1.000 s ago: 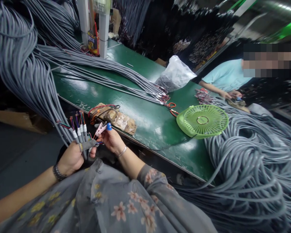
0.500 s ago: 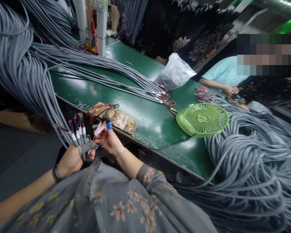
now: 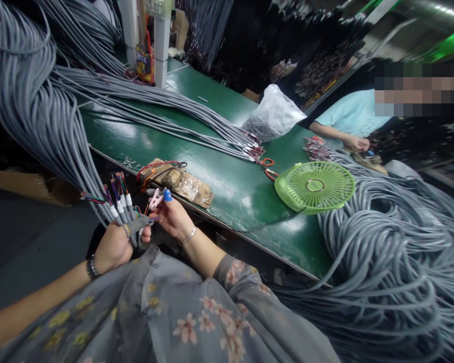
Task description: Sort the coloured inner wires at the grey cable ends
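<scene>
My left hand (image 3: 117, 245) is closed around several grey cables (image 3: 94, 179). White-banded ends with coloured wires (image 3: 120, 186) fan out above this fist. A grey cover is on one of its digits, lying across the cables. My right hand (image 3: 174, 219) is close beside it, fingers pinched, with a blue fingertip cover (image 3: 167, 195) on one digit. A small pale pink clip-like tool (image 3: 156, 199) is held in these fingers, its exact kind unclear. Fine coloured wires (image 3: 151, 217) run between the two hands at the tool's lower side; their contact is partly hidden.
A taped block (image 3: 187, 185) with cords lies at the edge of the green table (image 3: 227, 201). Beyond are a green fan (image 3: 315, 186), a plastic bag (image 3: 274, 113) and bundled grey cables (image 3: 196, 118). Coiled cables (image 3: 382, 262) fill the right; a co-worker (image 3: 348, 118) handles something there.
The pink tool has turned in my right fingers, and its forked shape now shows more clearly. The cable ends in my left hand have shifted slightly left. My left grip stays closed.
</scene>
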`<state>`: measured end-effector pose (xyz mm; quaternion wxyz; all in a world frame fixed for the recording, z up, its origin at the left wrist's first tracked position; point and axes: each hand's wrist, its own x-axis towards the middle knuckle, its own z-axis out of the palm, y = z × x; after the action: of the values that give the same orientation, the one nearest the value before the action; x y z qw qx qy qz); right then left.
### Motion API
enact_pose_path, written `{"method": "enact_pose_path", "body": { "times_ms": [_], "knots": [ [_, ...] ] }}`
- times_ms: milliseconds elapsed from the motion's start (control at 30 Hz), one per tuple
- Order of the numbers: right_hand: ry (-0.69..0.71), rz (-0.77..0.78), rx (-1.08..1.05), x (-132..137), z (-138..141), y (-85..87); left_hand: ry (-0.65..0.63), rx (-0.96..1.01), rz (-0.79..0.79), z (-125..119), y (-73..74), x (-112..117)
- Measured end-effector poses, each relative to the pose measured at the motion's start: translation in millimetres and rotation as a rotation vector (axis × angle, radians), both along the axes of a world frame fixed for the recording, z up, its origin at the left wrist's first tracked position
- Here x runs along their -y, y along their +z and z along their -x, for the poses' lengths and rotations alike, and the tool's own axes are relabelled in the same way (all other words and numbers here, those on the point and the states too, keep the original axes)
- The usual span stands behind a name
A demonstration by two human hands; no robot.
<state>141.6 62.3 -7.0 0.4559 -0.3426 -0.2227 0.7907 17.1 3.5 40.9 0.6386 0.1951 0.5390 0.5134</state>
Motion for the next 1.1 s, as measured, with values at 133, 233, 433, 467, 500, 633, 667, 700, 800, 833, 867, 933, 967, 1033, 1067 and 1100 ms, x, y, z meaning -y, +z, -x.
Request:
{"method": "enact_pose_path", "body": {
  "times_ms": [133, 233, 433, 467, 500, 633, 667, 700, 800, 833, 867, 933, 967, 1033, 1067, 1100],
  "knots": [
    [-0.037, 0.074, -0.051, -3, 4, 3.1, -0.012, -0.016, 0.007, -1, -2.3, 0],
    [-0.068, 0.081, -0.064, -3, 7, 0.8, -0.010, -0.035, 0.011, -2, -3.4, 0],
    [-0.026, 0.110, -0.101, -1, 4, -1.8, -0.002, -0.037, 0.000, 0, -6.8, 2],
    [-0.017, 0.113, -0.108, 0, 3, -1.7, 0.000, -0.033, -0.009, 2, -9.0, 3],
    [-0.011, 0.115, -0.112, 0, 1, -1.7, -0.001, -0.026, -0.017, 3, -12.0, 5],
    [0.041, 0.103, -0.099, 3, -7, -0.8, 0.025, 0.014, -0.030, 10, -25.3, 11],
    [0.053, 0.098, -0.092, 4, -8, -0.2, 0.028, 0.024, -0.030, 11, -27.6, 12],
    [0.064, 0.093, -0.082, 4, -8, 0.6, 0.027, 0.032, -0.031, 11, -29.3, 13],
    [0.060, 0.063, -0.042, 5, -9, 3.1, 0.024, 0.039, -0.052, 11, -31.2, 12],
    [0.051, 0.045, -0.026, 5, -9, 3.7, 0.033, 0.037, -0.063, 11, -31.2, 11],
    [0.040, 0.026, -0.011, 4, -9, 4.1, 0.046, 0.034, -0.076, 10, -31.1, 10],
    [0.024, -0.005, 0.011, 3, -8, 4.1, 0.076, 0.032, -0.104, 9, -30.0, 8],
    [0.022, -0.011, 0.017, 3, -7, 3.7, 0.087, 0.033, -0.115, 8, -28.5, 7],
    [0.027, -0.009, 0.020, 1, -6, 2.6, 0.107, 0.038, -0.123, 5, -23.3, 4],
    [0.031, -0.005, 0.018, 0, -5, 1.8, 0.114, 0.041, -0.115, 4, -19.6, 3],
    [0.035, 0.003, 0.013, -2, -4, 1.0, 0.126, 0.042, -0.101, 2, -15.4, 2]
  ]
}}
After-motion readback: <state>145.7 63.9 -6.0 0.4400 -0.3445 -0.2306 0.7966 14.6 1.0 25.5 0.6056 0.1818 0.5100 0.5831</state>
